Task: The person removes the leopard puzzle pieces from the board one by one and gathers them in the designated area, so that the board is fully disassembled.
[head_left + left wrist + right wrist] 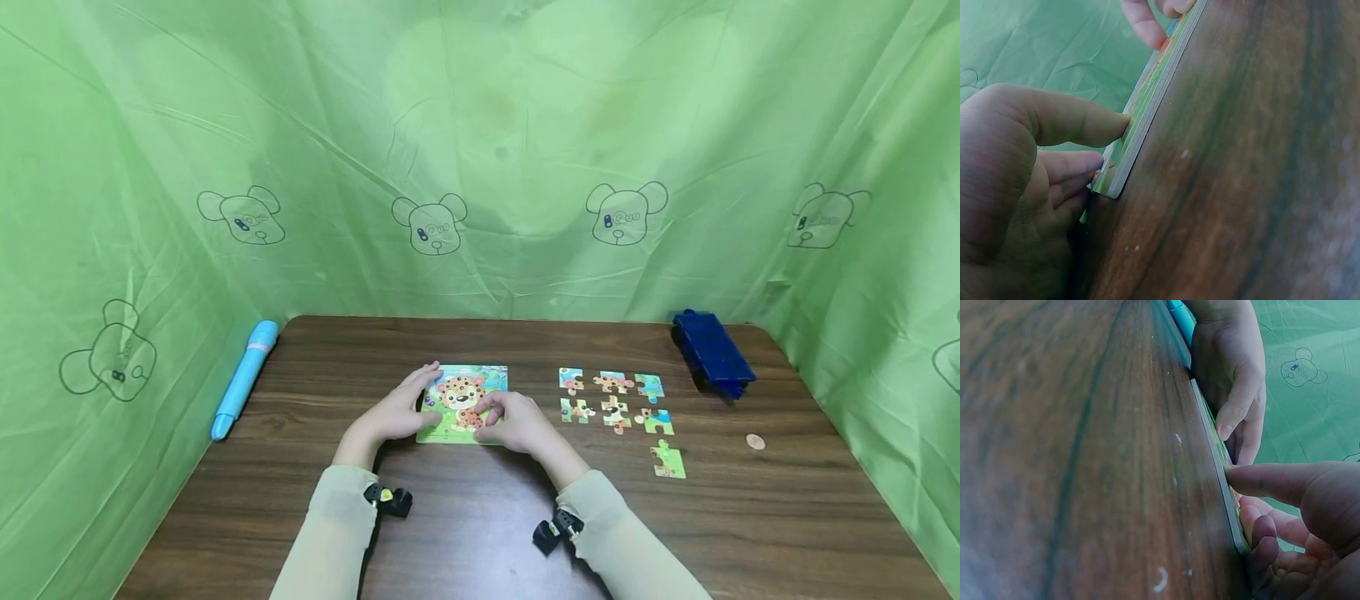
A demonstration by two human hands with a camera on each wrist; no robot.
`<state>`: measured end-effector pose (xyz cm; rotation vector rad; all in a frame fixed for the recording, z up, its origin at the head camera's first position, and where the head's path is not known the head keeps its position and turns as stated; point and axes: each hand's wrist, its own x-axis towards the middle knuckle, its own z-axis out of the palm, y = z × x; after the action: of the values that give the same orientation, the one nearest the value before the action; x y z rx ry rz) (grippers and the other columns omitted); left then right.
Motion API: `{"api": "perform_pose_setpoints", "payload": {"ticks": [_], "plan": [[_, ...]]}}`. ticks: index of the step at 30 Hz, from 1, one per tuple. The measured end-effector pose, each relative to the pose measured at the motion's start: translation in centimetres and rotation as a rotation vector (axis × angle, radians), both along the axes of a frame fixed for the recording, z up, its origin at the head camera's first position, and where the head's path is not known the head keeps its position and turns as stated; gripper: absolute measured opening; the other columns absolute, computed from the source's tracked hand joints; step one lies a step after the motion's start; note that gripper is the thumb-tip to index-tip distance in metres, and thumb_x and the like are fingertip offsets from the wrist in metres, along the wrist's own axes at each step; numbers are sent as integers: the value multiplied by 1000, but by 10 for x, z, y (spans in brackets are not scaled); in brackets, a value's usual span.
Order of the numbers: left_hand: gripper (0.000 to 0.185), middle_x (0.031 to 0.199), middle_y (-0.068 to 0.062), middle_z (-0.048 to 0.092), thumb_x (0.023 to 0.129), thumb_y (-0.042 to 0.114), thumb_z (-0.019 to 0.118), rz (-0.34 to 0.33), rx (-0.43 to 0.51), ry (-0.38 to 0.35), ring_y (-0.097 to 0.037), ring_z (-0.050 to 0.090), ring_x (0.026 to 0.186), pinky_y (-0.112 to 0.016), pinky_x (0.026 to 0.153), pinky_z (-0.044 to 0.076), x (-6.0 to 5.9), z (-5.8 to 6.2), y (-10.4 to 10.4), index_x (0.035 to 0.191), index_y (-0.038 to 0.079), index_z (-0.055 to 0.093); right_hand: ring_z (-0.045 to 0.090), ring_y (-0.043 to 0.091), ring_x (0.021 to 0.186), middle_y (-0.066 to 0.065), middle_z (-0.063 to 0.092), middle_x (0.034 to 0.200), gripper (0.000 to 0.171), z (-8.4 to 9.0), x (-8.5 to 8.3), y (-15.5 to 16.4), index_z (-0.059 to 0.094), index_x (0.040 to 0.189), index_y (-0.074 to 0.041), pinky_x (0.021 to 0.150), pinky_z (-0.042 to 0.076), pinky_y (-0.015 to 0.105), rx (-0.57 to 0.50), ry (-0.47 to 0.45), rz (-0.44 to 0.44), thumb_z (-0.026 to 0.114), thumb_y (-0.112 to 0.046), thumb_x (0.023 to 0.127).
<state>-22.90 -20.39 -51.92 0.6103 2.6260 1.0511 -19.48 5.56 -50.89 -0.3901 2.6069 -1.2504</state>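
Observation:
A square jigsaw board (450, 436) with a cartoon leopard picture lies flat on the table. My left hand (393, 412) spans its left side, thumb resting on the near left part and fingers reaching up to the far left corner. Over the lower right part is my right hand (517, 422), thumb and index finger curled toward each other. They pinch what looks like a jigsaw piece on the board, whose outline blends into the picture and is partly hidden by the fingers. In the right wrist view the right thumb (1266, 479) touches the board's near edge.
Several loose jigsaw pieces (614, 411) lie in rows right of the board. Farther right are a dark blue toy cart (712, 350) and a small pale round disc (755, 442). A light blue capped tube (246, 379) lies along the left table edge. Green curtains surround the table.

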Motion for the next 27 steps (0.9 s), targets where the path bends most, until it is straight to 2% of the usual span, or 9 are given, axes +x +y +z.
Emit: {"api": "perform_pose_setpoints", "payload": {"ticks": [27], "plan": [[78, 169, -6, 16, 91, 21, 70, 3, 4, 2, -26, 11, 155, -55, 121, 18, 2, 1, 2, 158, 9, 32, 59, 16, 78, -3, 67, 82, 35, 3, 1, 0, 67, 102, -21, 75, 48, 37, -21, -1, 6, 89, -19, 74]]}}
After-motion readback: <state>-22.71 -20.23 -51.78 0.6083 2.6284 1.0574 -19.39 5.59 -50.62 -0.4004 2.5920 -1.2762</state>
